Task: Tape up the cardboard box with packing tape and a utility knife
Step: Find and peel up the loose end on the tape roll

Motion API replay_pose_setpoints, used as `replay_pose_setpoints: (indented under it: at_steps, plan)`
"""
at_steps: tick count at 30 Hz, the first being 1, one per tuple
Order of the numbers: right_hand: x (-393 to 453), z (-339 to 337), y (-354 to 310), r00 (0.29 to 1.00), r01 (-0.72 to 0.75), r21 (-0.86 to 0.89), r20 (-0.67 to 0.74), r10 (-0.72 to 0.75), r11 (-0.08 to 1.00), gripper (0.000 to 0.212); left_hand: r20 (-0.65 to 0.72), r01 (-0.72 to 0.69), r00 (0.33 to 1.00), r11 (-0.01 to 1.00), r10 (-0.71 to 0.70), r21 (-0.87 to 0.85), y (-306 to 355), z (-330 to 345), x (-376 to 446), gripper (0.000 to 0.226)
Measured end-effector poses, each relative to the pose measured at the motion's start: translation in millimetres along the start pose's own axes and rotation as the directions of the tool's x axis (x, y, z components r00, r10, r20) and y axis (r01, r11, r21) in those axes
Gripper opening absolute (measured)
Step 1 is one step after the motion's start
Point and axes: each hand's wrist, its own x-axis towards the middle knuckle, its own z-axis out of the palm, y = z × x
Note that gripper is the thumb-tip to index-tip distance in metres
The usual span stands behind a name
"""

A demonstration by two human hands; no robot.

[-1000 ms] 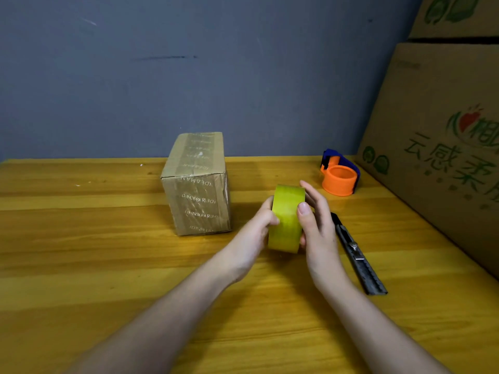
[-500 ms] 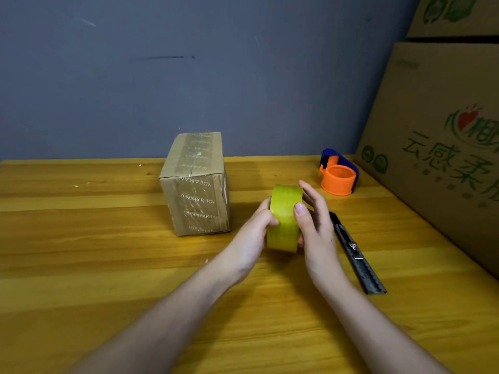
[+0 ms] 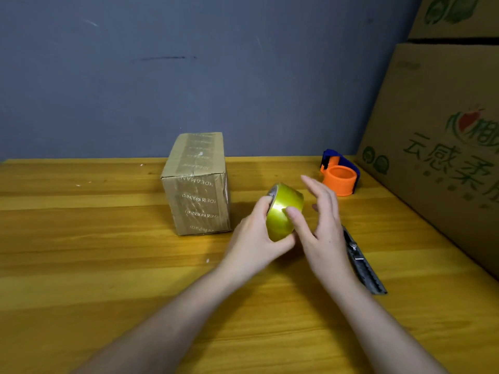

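This looks like a small packing or storage corner. A yellow-brown wooden plank table point(image 3: 81, 265) stands against a bare grey-blue painted wall point(image 3: 189, 76), large printed brown cardboard cartons point(image 3: 437, 147) are stacked at the right, and an orange and blue plastic tape dispenser point(image 3: 339, 177) sits nearby.

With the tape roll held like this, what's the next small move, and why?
Probably pick the tape's free end loose with the right thumb. The left hand grips the yellow tape roll, the right hand has fingers spread and its thumb on the roll's face, and no strip is pulled toward the cardboard box yet.
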Motion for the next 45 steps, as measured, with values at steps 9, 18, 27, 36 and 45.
replay_pose_setpoints:
  at_steps: [9, 18, 27, 36, 45]
  plan:
    - [-2, -5, -2, 0.946, 0.323, -0.141, 0.009, -0.325, 0.936, 0.035, -0.086, -0.09, 0.988, 0.939, 0.125, 0.332, 0, -4, 2, 0.055]
    - [-4, -2, -2, 0.958, 0.286, 0.006, -0.039, -0.286, 0.958, 0.025, -0.141, -0.15, 0.958, 0.856, 0.25, 0.495, 0, -7, 1, 0.061]
    - [-8, 6, -4, 0.978, 0.21, 0.084, -0.039, -0.207, 0.974, 0.007, -0.105, -0.157, 0.965, 0.848, 0.241, 0.505, -1, -10, 3, 0.061]
    - [-8, 4, -3, 0.961, 0.263, 0.056, -0.097, -0.257, 0.963, 0.029, -0.095, -0.164, 0.97, 0.886, 0.226, 0.434, 3, -10, 2, 0.062]
    - [-5, 2, -6, 0.971, 0.236, 0.104, -0.06, -0.231, 0.966, 0.018, -0.062, -0.182, 0.965, 0.825, 0.253, 0.535, 2, -12, 3, 0.059]
